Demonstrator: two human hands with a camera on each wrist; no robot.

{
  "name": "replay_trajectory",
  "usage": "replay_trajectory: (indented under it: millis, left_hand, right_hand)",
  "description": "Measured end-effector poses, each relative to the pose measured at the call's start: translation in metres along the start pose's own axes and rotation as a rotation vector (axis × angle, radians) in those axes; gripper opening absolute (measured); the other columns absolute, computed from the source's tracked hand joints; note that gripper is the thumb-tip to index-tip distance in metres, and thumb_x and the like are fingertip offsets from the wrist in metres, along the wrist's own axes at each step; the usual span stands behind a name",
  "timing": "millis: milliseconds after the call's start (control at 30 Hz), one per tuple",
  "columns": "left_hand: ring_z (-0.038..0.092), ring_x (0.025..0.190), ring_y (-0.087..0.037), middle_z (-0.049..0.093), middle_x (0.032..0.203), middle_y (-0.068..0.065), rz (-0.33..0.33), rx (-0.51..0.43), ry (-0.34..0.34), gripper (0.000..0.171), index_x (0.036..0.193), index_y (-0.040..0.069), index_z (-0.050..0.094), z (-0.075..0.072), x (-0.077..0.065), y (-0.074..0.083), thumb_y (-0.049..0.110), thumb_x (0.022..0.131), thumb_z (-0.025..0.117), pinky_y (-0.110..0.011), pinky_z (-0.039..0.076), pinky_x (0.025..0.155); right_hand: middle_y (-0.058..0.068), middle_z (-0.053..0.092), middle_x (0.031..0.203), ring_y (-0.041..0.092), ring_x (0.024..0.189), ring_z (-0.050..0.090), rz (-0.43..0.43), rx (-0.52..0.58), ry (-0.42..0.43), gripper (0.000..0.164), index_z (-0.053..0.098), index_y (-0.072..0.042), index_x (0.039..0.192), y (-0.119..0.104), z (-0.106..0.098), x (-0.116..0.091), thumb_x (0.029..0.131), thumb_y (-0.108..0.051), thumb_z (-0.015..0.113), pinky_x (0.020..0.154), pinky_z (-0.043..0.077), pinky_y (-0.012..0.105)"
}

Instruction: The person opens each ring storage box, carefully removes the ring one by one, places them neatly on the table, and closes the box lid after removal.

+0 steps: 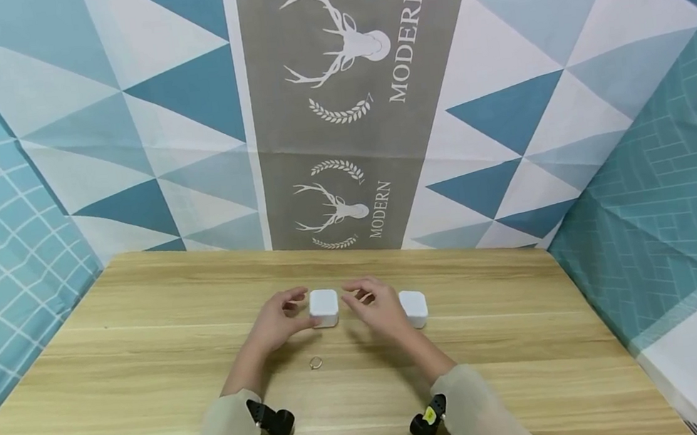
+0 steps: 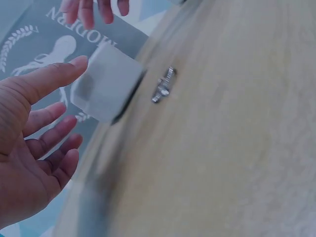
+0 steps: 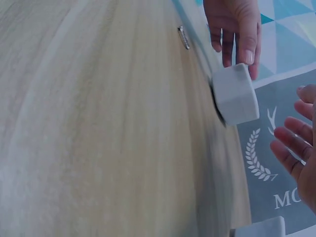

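Observation:
A small white box (image 1: 324, 308) with rounded corners stands on the wooden table between the two hands. My left hand (image 1: 282, 318) is at its left side, fingers relaxed and spread, the thumb tip right at the box's near-left edge. On the other side, my right hand (image 1: 376, 306) is held with loosely bent fingers, a small gap between it and the box, nothing in its grasp. A thin silvery ring (image 1: 316, 362) with a decorated band lies on the wood in front of the box; the left wrist view shows the ring (image 2: 164, 85) closer.
Just right of the right hand stands a second white box (image 1: 413, 309), partly hidden by that hand. Behind the wooden table (image 1: 521, 370) hangs a patterned cloth (image 1: 339, 132) with deer heads and triangles. Black wrist cameras sit on both sleeves.

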State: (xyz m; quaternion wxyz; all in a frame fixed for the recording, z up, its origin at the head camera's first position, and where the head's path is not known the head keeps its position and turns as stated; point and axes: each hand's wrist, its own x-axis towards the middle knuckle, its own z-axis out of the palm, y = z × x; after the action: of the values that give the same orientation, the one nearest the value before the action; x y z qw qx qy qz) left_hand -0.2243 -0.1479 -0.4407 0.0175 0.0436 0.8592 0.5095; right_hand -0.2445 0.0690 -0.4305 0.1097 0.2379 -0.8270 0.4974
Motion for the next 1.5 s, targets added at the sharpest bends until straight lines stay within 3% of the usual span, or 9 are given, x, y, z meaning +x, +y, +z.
replay_trajectory:
  millis: [400, 867, 1133, 1500]
  left_hand:
    - [0.054, 0.112, -0.033, 0.058, 0.126, -0.014, 0.053, 0.015, 0.031, 0.061, 0.129, 0.007, 0.055, 0.002, -0.009, 0.029, 0.028, 0.076, 0.077, -0.046, 0.048, 0.091]
    - [0.058, 0.107, -0.028, 0.063, 0.118, -0.012, 0.148, -0.025, 0.016, 0.053, 0.124, 0.008, 0.058, 0.019, -0.009, 0.054, 0.022, 0.077, 0.077, -0.038, 0.050, 0.087]
    - [0.058, 0.104, -0.029, 0.063, 0.116, -0.008, 0.140, -0.059, 0.012, 0.055, 0.123, 0.010, 0.059, 0.033, -0.010, 0.064, 0.023, 0.074, 0.079, -0.037, 0.051, 0.084]
    - [0.057, 0.105, -0.027, 0.064, 0.115, -0.006, 0.129, -0.057, 0.019, 0.055, 0.123, 0.010, 0.060, 0.053, -0.009, 0.078, 0.023, 0.074, 0.079, -0.037, 0.050, 0.085]
  right_hand:
    - [0.004, 0.070, 0.091, 0.005, 0.071, 0.058, 0.021, -0.036, 0.042, 0.015, 0.074, -0.010, 0.092, -0.003, -0.021, -0.005, 0.085, -0.022, 0.069, 0.064, 0.051, 0.018]
    - [0.006, 0.069, 0.084, 0.009, 0.067, 0.058, 0.005, -0.055, 0.102, 0.013, 0.074, -0.008, 0.090, -0.006, -0.048, -0.009, 0.085, -0.018, 0.069, 0.061, 0.050, 0.018]
    - [0.005, 0.069, 0.088, 0.013, 0.069, 0.058, 0.060, -0.024, 0.132, 0.015, 0.074, -0.010, 0.092, 0.000, -0.065, -0.013, 0.085, -0.022, 0.069, 0.063, 0.049, 0.019]
    - [0.002, 0.069, 0.089, 0.007, 0.067, 0.056, 0.086, -0.080, 0.165, 0.018, 0.074, -0.010, 0.094, 0.011, -0.088, -0.020, 0.085, -0.024, 0.069, 0.063, 0.049, 0.020]
